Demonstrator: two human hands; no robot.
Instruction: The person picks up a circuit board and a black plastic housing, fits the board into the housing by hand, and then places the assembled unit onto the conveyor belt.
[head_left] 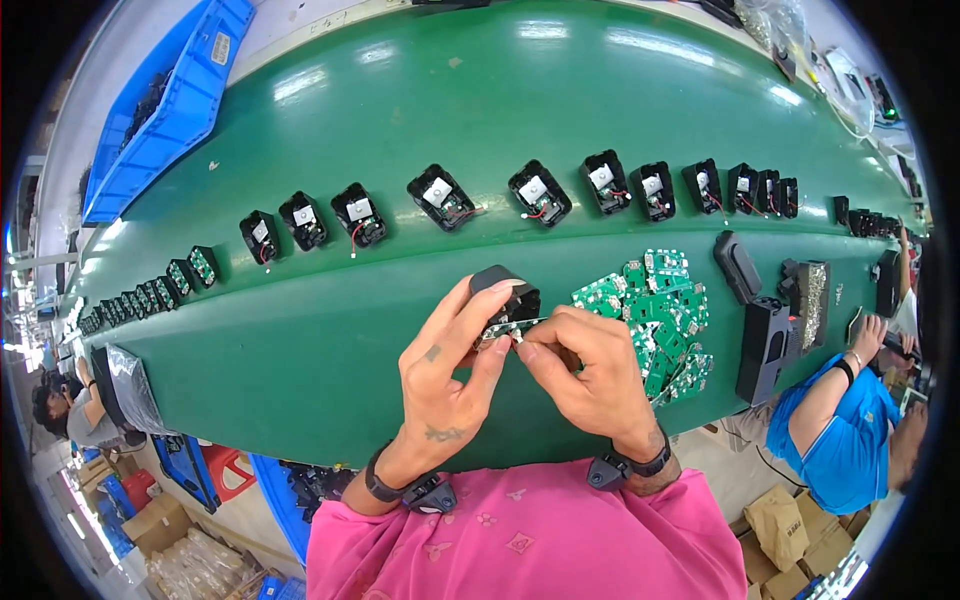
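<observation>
My left hand (440, 385) is wrapped round a black plastic housing (492, 277), holding it tilted above the near half of the table. At the housing's open side sits a small green circuit board (508, 328), with the left thumb against its edge. My right hand (592, 372) is closed in a pinch at the board's near right edge, beside a small white part. Its fingertips partly hide what they grip. Right of that hand lies a loose pile of green circuit boards (655, 320).
Black housings (440, 198) with boards and red wires stand in a row across the green table (350, 300). More board-filled housings (160, 290) line the left. A blue bin (165, 110) stands far left. A black device (765, 350) stands right, near a co-worker in blue (835, 430).
</observation>
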